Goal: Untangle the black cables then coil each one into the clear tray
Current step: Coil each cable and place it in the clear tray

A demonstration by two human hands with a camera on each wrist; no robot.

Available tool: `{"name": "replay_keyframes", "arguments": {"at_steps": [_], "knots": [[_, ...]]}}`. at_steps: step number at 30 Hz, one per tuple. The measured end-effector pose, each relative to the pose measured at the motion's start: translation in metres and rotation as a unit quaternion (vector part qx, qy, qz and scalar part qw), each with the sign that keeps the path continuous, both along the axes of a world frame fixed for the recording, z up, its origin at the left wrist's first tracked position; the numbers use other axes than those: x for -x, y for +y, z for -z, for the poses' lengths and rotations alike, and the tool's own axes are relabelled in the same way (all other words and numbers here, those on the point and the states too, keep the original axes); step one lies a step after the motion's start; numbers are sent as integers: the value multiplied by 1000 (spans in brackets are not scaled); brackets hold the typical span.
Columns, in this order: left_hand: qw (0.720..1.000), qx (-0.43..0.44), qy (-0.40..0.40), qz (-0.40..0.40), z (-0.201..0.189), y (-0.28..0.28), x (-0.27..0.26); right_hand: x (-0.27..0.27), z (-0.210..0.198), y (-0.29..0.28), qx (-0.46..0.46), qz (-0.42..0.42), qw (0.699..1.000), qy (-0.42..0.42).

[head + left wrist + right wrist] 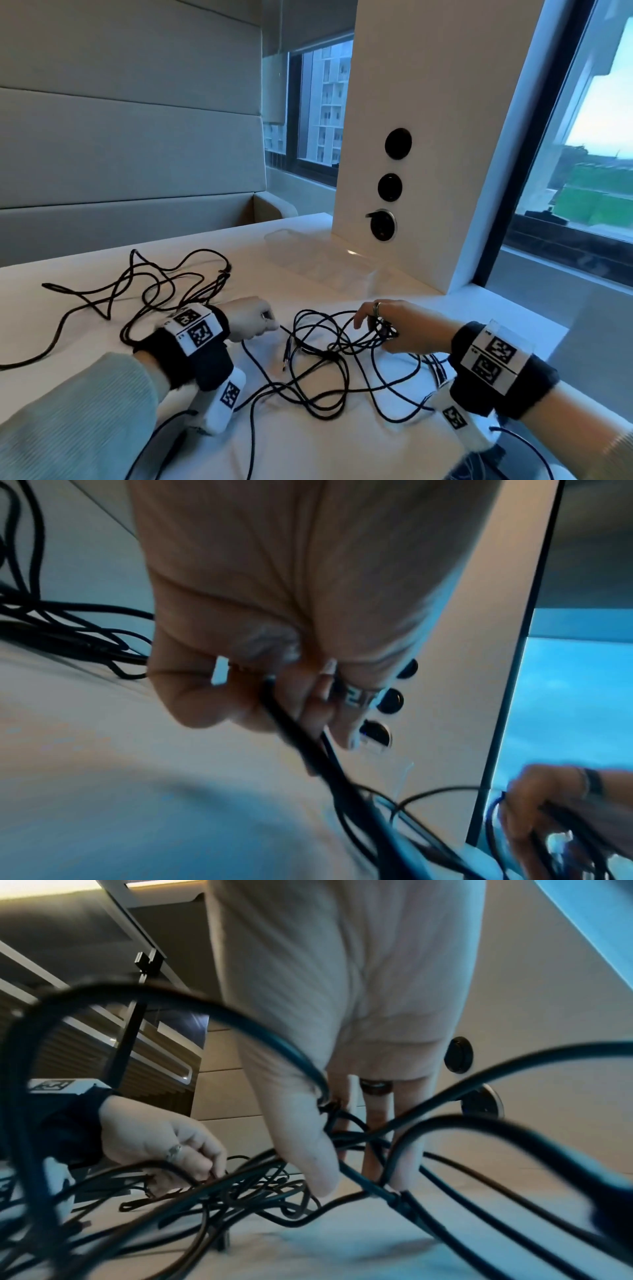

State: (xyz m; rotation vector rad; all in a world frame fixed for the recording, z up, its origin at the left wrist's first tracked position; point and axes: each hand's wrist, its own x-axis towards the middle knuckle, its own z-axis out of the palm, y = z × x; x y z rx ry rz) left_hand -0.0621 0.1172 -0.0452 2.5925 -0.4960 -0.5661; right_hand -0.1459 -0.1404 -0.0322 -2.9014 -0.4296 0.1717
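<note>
Several black cables lie tangled on the white table. One loose pile spreads at the left, and a knotted tangle sits in the middle between my hands. My left hand pinches a single strand at the tangle's left edge; the left wrist view shows its fingers curled round that black cable. My right hand grips a bunch of loops on the tangle's right side, with thumb and fingers closed around the strands. The clear tray stands farther back, with no cable in it.
A white pillar with three round black sockets rises behind the tray. Windows run along the right. A padded bench back lies beyond the far table edge. More cable hangs over the near edge by my wrists.
</note>
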Motion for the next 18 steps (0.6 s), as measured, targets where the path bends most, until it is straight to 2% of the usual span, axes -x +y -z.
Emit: {"name": "replay_keyframes", "arguments": {"at_steps": [2,4,7,9,15,18], "knots": [[996,81,-3,-25,-5,6,-1,0,2,-8,-5,25,1000,-9],[979,192,2,-68,-13,14,0,-2,4,-15,-6,51,998,-19],[928,350,8,-124,-23,28,0,-7,5,-29,9,83,996,-8],[895,419,-5,-150,-30,36,0,-11,6,-37,31,106,994,24],[835,507,-53,-209,-40,56,-5,-18,5,-52,60,148,985,58],[809,541,-59,-223,-45,58,-2,-19,3,-51,75,159,984,23]]}}
